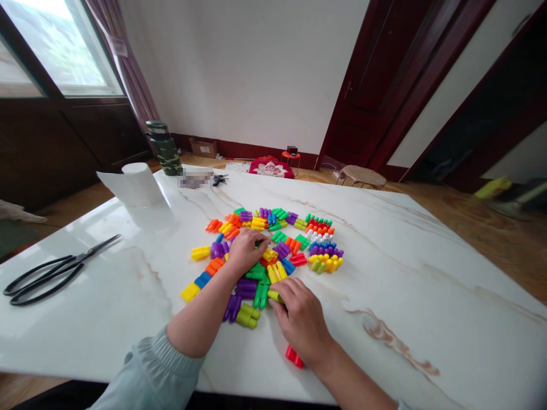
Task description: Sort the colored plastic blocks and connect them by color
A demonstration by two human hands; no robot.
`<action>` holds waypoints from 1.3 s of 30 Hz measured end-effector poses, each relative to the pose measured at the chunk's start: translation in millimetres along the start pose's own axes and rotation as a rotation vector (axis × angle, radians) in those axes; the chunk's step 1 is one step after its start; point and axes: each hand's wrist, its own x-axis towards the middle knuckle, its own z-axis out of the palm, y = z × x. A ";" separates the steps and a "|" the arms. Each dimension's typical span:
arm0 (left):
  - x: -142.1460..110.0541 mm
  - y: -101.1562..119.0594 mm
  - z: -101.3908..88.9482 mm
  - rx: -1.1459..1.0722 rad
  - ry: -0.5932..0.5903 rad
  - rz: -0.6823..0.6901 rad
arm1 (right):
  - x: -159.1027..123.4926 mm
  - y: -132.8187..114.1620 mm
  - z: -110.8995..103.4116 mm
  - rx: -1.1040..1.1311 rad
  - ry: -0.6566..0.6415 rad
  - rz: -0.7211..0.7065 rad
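Many small plastic building blocks in bright colours lie in a loose heap on a white marble-patterned table [405, 256]. My left hand [247, 250] reaches over the middle of the heap with curled fingers; what they hold, if anything, is hidden. A yellow block [270, 255] lies right beside its fingertips. Nearer to me, my right hand [301, 316] pinches a yellow-green block [274, 295] between thumb and fingers. Another yellow block [277, 272] is just beyond it, and a green block [261, 296] is to its left. Partly under my right wrist sits a red block [294, 356].
Colour-sorted rows of blocks [325, 242] stand at the heap's right. Black-handled long scissors [64, 270] lie at the left. Further back are a paper roll [141, 185], a camouflage flask [164, 149] and small black clippers [219, 180]. Beyond the table stands a round stool [362, 175].
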 end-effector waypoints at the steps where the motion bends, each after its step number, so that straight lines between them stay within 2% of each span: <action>1: 0.1 -0.1 0.0 0.001 -0.002 0.003 | 0.5 -0.2 -1.7 0.048 0.034 0.010; 5: 0.3 -0.4 0.4 0.004 -0.002 0.013 | 2.5 6.6 -23.2 0.236 0.191 0.070; 8: 0.4 0.2 0.5 0.003 -0.002 0.006 | 3.6 25.7 -44.8 0.286 0.273 0.188; 12: 0.8 -0.2 0.3 0.003 -0.010 -0.010 | 1.2 59.2 -63.7 0.388 0.257 0.426; 14: 1.1 -0.9 0.2 0.001 -0.014 -0.004 | -1.2 72.1 -69.8 0.437 0.226 0.478; 16: 1.3 -1.4 0.2 0.004 -0.013 0.003 | -3.5 81.4 -75.4 0.394 0.214 0.468; 19: 1.4 -1.5 0.2 0.009 -0.009 0.013 | -6.5 91.5 -81.5 0.189 0.177 0.418; 23: 1.3 -0.8 -0.1 0.005 -0.003 0.022 | -10.1 99.9 -80.8 0.032 0.146 0.426; 29: 1.5 -1.7 0.1 0.006 -0.005 0.024 | -10.2 98.5 -77.9 0.121 0.271 0.463; 35: 0.9 -0.9 0.2 -0.004 -0.004 0.015 | -5.1 97.7 -79.0 0.050 0.418 0.293; 39: 0.7 0.5 -0.1 0.002 -0.007 0.008 | 3.5 94.5 -74.4 0.066 0.468 0.234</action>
